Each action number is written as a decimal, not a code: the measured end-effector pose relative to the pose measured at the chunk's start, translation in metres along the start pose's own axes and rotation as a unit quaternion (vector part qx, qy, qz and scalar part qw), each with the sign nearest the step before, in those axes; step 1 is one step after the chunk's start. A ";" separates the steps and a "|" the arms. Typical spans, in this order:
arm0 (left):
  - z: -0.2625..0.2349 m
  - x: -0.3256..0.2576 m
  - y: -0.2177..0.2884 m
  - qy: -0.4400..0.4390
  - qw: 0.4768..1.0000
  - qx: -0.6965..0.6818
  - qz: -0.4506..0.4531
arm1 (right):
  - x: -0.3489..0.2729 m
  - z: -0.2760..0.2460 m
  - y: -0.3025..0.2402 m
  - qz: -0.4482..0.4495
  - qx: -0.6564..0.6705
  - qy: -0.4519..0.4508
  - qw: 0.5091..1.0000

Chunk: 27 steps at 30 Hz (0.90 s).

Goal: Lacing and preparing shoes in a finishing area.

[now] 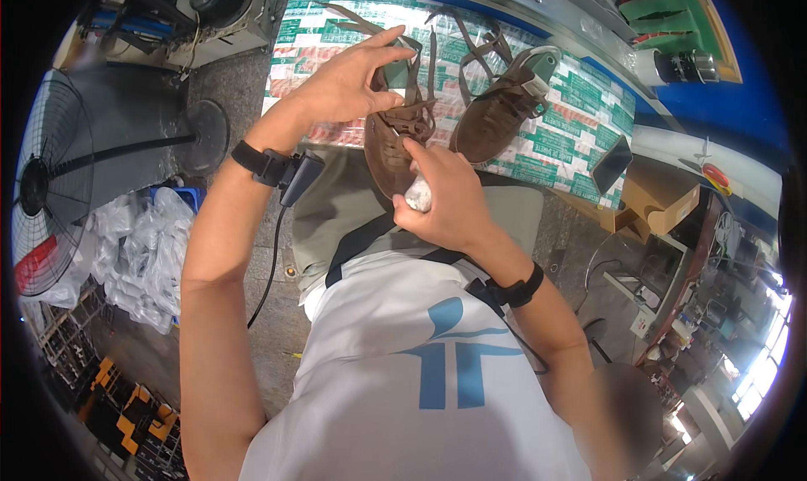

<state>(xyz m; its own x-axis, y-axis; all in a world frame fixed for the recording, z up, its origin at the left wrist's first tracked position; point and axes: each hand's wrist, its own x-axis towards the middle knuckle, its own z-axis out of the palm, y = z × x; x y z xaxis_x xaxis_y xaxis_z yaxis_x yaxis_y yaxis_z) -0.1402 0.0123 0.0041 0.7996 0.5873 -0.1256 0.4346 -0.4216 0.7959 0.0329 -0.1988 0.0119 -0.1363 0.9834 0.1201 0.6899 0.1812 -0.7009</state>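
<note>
A brown lace-up shoe (391, 157) rests on the taped work surface, its toe toward me and its laces loose. My left hand (349, 78) reaches over the shoe's opening with fingers spread, the thumb by the laces. In my right hand (450, 197), curled beside the toe, is a small white wad (419, 194); whether it is cloth or paper I cannot tell. The index finger of that hand touches the shoe's front near the lowest laces. To the right lies a second brown shoe (496, 115), also with long loose laces.
Green-and-white printed tape covers the work surface (580, 103). A dark flat rectangular object (612, 167) sits at its right edge, near an open cardboard box (664, 199). At left stand a floor fan (50, 178) and clear plastic bags (139, 258). A cable hangs from my left wrist device.
</note>
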 end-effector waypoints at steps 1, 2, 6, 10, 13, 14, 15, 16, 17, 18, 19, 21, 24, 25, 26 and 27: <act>0.003 0.000 0.000 0.008 1.000 0.006 0.007 | 0.000 0.000 -0.001 0.017 0.031 0.004 0.999; 0.004 0.000 0.000 0.002 1.000 0.006 0.011 | 0.004 0.005 -0.005 0.022 0.030 0.009 0.999; 0.002 0.001 0.003 0.004 1.000 -0.015 0.000 | 0.016 0.033 -0.027 0.018 0.153 -0.013 0.988; 0.009 0.001 0.009 0.028 0.999 0.036 0.018 | -0.007 0.020 0.005 0.105 0.340 -0.061 0.933; 0.031 -0.004 0.022 0.095 0.983 0.146 0.058 | -0.041 -0.001 0.038 0.380 0.715 -0.027 0.586; 0.038 -0.001 0.025 0.101 0.980 0.159 0.073 | -0.049 -0.011 0.045 0.398 0.769 0.022 0.500; 0.046 0.002 0.027 0.106 0.976 0.171 0.087 | -0.055 -0.018 0.048 0.408 0.814 0.071 0.407; 0.057 0.004 0.025 0.109 0.976 0.164 0.097 | -0.061 -0.020 0.046 0.429 0.788 0.144 0.417; 0.059 0.005 0.031 0.107 0.975 0.165 0.106 | -0.068 -0.023 0.046 0.423 0.789 0.153 0.419; 0.059 0.004 0.035 0.074 0.973 0.194 0.105 | -0.075 -0.025 0.047 0.426 0.744 0.209 0.470; 0.058 0.001 0.039 0.043 0.968 0.225 0.100 | -0.080 -0.027 0.049 0.427 0.694 0.261 0.517; 0.054 -0.008 0.047 0.049 0.964 0.231 0.122 | -0.094 -0.038 0.062 0.397 0.678 0.285 0.550; 0.044 -0.019 0.065 -0.071 0.930 0.311 0.184 | -0.097 -0.058 0.100 0.335 0.374 0.278 0.819; 0.044 -0.014 0.071 -0.075 0.927 0.316 0.185 | -0.094 -0.067 0.118 0.298 0.164 0.289 0.895; 0.045 -0.006 0.077 -0.112 0.926 0.315 0.177 | -0.090 -0.076 0.136 0.249 -0.055 0.285 0.924; 0.047 0.005 0.082 -0.148 0.922 0.315 0.169 | -0.087 -0.083 0.153 0.250 -0.052 0.292 0.922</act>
<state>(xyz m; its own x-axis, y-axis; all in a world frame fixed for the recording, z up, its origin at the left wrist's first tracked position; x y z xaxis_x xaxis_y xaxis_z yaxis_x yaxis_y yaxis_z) -0.0813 -0.0523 0.0412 0.9711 0.1744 -0.1632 0.2202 -0.9182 0.3293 0.2095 -0.2559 -0.0476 0.6020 0.7781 0.1792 0.6315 -0.3266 -0.7032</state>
